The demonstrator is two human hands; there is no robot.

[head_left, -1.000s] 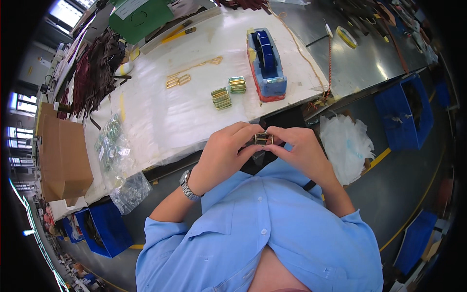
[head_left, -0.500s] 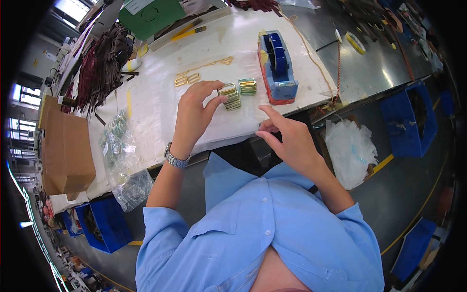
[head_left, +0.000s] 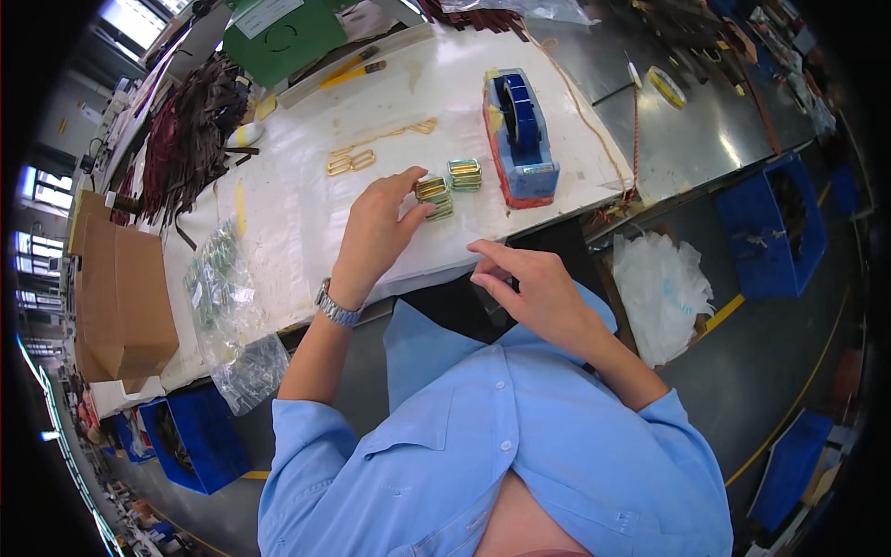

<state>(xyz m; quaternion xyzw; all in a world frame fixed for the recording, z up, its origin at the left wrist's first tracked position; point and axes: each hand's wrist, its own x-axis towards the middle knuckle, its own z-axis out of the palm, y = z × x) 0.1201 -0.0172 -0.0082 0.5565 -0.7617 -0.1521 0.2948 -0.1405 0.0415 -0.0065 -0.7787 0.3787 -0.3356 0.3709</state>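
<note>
My left hand (head_left: 376, 232) reaches over the white table cover (head_left: 297, 213) and its fingertips pinch a small stack of gold metal buckles (head_left: 432, 195). A second stack of gold buckles (head_left: 464, 174) stands just right of it, beside a blue and red tape dispenser (head_left: 518, 139). My right hand (head_left: 529, 288) hovers below the table's front edge with its fingers loosely spread and nothing in them. Loose flat gold buckles (head_left: 350, 162) lie further back on the cover.
Clear bags of small parts (head_left: 218, 278) lie at the table's left end beside cardboard boxes (head_left: 121, 297). A heap of dark straps (head_left: 190, 139) and a green board (head_left: 288, 37) sit at the back. Blue bins (head_left: 770, 223) and a white plastic bag (head_left: 664, 292) stand on the floor.
One second ago both hands held a small buckle piece together near my chest. The left hand has since gone out to the stack on the table, and the right hand has come away with nothing in it.
</note>
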